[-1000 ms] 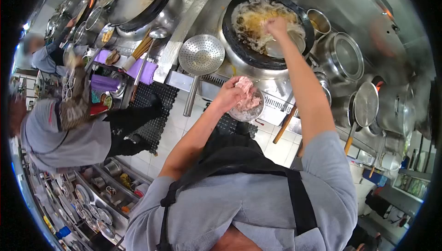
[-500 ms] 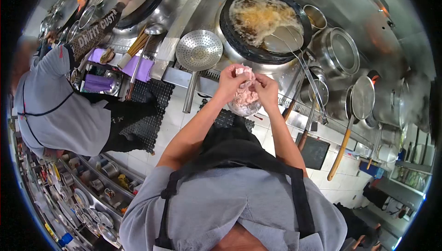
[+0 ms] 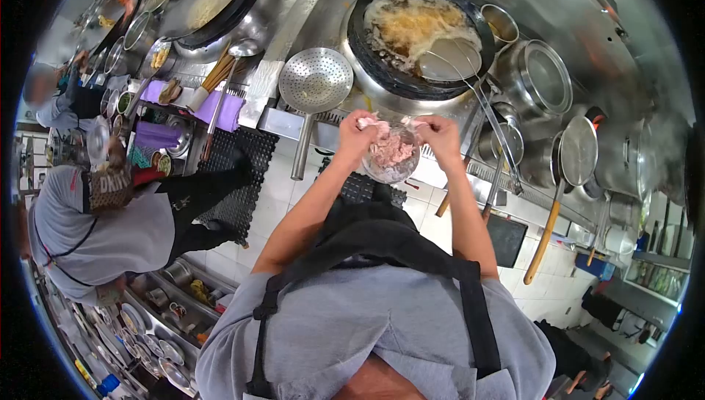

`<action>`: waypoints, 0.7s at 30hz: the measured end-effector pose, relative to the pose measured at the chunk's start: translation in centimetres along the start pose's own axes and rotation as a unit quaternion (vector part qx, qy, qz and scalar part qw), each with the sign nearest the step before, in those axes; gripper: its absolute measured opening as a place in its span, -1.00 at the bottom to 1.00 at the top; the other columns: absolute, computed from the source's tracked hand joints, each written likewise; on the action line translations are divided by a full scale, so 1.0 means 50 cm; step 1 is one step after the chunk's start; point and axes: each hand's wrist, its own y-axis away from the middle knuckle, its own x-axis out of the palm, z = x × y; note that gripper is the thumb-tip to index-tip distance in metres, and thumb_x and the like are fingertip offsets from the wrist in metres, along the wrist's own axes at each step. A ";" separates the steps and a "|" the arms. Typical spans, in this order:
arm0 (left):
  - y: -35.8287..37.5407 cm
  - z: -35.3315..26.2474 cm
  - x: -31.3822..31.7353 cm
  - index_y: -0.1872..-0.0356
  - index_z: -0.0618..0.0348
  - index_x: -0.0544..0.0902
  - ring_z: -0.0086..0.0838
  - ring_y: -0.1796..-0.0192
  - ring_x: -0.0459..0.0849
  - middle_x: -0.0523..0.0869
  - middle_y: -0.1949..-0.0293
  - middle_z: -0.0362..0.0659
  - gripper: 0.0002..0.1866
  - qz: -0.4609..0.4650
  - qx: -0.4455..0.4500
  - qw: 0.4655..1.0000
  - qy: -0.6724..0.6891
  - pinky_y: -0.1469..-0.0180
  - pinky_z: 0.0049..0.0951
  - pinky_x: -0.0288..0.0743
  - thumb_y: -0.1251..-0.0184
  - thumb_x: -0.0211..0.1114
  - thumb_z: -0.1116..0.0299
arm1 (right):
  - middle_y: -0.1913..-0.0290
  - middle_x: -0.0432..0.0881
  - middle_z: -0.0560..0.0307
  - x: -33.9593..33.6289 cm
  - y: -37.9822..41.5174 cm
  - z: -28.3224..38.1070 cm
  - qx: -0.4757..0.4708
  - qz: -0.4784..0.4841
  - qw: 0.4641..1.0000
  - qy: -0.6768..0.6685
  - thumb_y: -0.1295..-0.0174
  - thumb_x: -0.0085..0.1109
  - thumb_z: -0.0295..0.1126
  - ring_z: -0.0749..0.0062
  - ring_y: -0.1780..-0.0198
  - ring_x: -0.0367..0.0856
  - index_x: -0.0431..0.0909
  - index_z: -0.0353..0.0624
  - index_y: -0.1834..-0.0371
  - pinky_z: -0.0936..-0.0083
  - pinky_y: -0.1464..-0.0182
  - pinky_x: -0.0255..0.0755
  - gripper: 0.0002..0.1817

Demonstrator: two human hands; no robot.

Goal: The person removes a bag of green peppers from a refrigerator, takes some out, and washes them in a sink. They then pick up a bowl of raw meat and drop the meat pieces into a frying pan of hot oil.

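A bowl (image 3: 396, 177) of pale pink raw meat (image 3: 391, 149), coated in something whitish, is in front of my body, just before the stove's edge. My left hand (image 3: 355, 139) is at the bowl's left, fingers pinched on a piece of raw meat. Over the right rim, my right hand (image 3: 440, 139) pinches another pale piece of meat. The two hands are apart, with the bowl between them. What supports the bowl is hidden.
Ahead, a black wok (image 3: 360, 48) holds bubbling oil with a wire-mesh strainer (image 3: 452, 60) resting in it. A perforated ladle (image 3: 316, 81) lies left of it. Pots and a long-handled sieve (image 3: 579, 152) stand right. A co-worker (image 3: 110, 216) leans at the left.
My hands have moved apart, from close together over the bowl to either side of it, each with a piece of meat. The co-worker's arm has drawn back from the left wok.
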 end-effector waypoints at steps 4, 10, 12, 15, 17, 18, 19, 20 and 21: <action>0.000 -0.021 -0.030 -0.09 0.27 0.54 -0.42 0.15 0.71 0.70 0.14 -0.06 -0.61 0.011 -0.085 0.986 0.146 0.13 -0.35 0.64 -0.20 0.13 0.69 | 0.14 0.71 -0.02 -0.041 -0.027 0.057 0.056 0.127 0.964 -0.226 -0.27 0.08 -0.66 0.39 0.20 0.68 0.56 -0.45 -0.09 0.51 0.15 0.56 -0.68; 0.000 -0.105 0.012 -0.10 0.25 0.53 -0.38 0.08 0.71 0.68 0.07 -0.09 -0.65 0.123 -0.199 0.931 0.279 0.02 -0.14 0.68 -0.28 0.27 0.54 | 0.14 0.74 0.00 0.025 -0.050 0.078 -0.046 0.137 0.989 0.035 -0.22 0.21 -0.55 0.40 0.18 0.69 0.71 -0.32 0.10 0.53 0.09 0.54 -0.78; -0.010 -0.090 0.028 -0.04 0.26 0.54 -0.42 0.13 0.71 0.69 0.11 -0.10 -0.67 0.086 -0.183 0.959 0.199 0.08 -0.20 0.69 -0.25 0.33 0.53 | 0.27 0.72 -0.03 0.054 -0.041 0.081 -0.168 0.101 0.967 0.161 -0.14 0.26 -0.52 0.35 0.29 0.68 0.74 -0.27 0.21 0.48 0.18 0.53 -0.83; -0.014 -0.097 0.040 0.11 0.24 0.56 -0.49 0.26 0.70 0.71 0.21 -0.13 -0.76 0.050 -0.152 0.978 0.136 0.23 -0.36 0.67 -0.24 0.38 0.53 | 0.29 0.72 0.08 0.075 -0.026 0.105 -0.166 0.083 0.951 0.249 -0.14 0.26 -0.56 0.51 0.34 0.64 0.72 -0.32 0.22 0.59 0.30 0.48 -0.84; -0.024 -0.092 0.037 0.16 0.22 0.57 -0.50 0.31 0.68 0.71 0.22 -0.12 -0.83 0.058 -0.122 0.989 0.065 0.28 -0.41 0.63 -0.28 0.35 0.53 | 0.34 0.72 0.06 0.072 -0.031 0.096 -0.198 0.039 0.945 0.258 -0.11 0.26 -0.56 0.50 0.37 0.64 0.71 -0.29 0.25 0.56 0.30 0.49 -0.86; -0.023 -0.095 0.038 0.16 0.23 0.58 -0.50 0.36 0.66 0.69 0.29 -0.14 -0.83 0.026 -0.104 0.986 0.130 0.34 -0.43 0.59 -0.26 0.34 0.55 | 0.35 0.72 0.05 0.067 -0.039 0.087 -0.217 0.010 0.937 0.274 -0.12 0.27 -0.56 0.47 0.36 0.66 0.71 -0.30 0.27 0.55 0.30 0.50 -0.88; -0.022 -0.100 0.036 0.17 0.23 0.59 -0.50 0.41 0.64 0.67 0.35 -0.16 -0.83 -0.006 -0.085 0.977 0.195 0.41 -0.45 0.55 -0.23 0.33 0.57 | 0.37 0.72 0.03 0.062 -0.048 0.082 -0.236 -0.019 0.927 0.289 -0.14 0.27 -0.55 0.44 0.36 0.67 0.71 -0.30 0.30 0.53 0.30 0.51 -0.90; -0.024 -0.113 0.032 0.17 0.24 0.60 -0.49 0.46 0.62 0.65 0.41 -0.18 -0.83 -0.037 -0.065 0.963 0.257 0.47 -0.47 0.51 -0.21 0.33 0.59 | 0.36 0.73 0.04 0.042 -0.065 0.078 -0.197 -0.025 0.951 0.236 -0.17 0.26 -0.54 0.48 0.34 0.66 0.71 -0.31 0.30 0.55 0.29 0.50 -0.90; -0.026 -0.122 0.021 0.18 0.23 0.60 -0.48 0.46 0.62 0.65 0.41 -0.16 -0.83 -0.044 -0.051 0.964 0.258 0.46 -0.45 0.52 -0.22 0.31 0.60 | 0.34 0.74 0.06 0.013 -0.086 0.079 -0.157 -0.030 0.971 0.181 -0.21 0.24 -0.52 0.52 0.33 0.66 0.71 -0.32 0.30 0.57 0.29 0.49 -0.90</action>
